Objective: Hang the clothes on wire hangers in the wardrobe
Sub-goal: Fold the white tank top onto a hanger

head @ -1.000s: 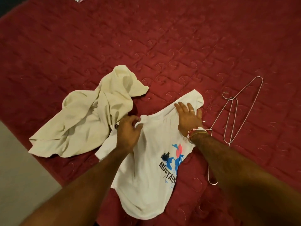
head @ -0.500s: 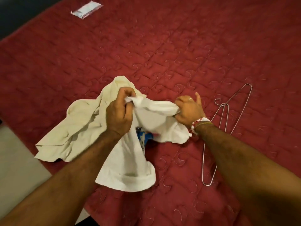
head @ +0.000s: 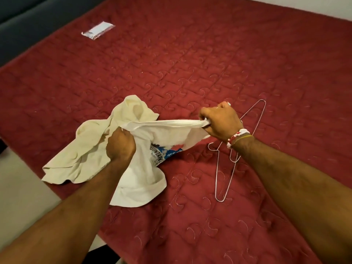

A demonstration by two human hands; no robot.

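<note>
White T-shirt hangs bunched between both hands just above the near part of the bed, its lower end drooping in folds onto the red quilted cover close to the bed's near edge. Its print is creased and partly folded under: the letters "MOUNTAIN" and patches of blue and red show, the rest is unreadable. The left hand is fisted round a wad of the shirt, fingers curled tight with their tips buried in cloth. The right hand, with a ring and beaded bracelets at the wrist, pinches the other end, so a band of fabric is stretched taut between the two. Just right of the shirt lie the wire hangers, their hooks and middle parts hidden behind the right wrist. A cream garment lies crumpled on the left, partly covered by the shirt. Far back on the cover sits a small silvery packet, too blurred to identify.
</note>
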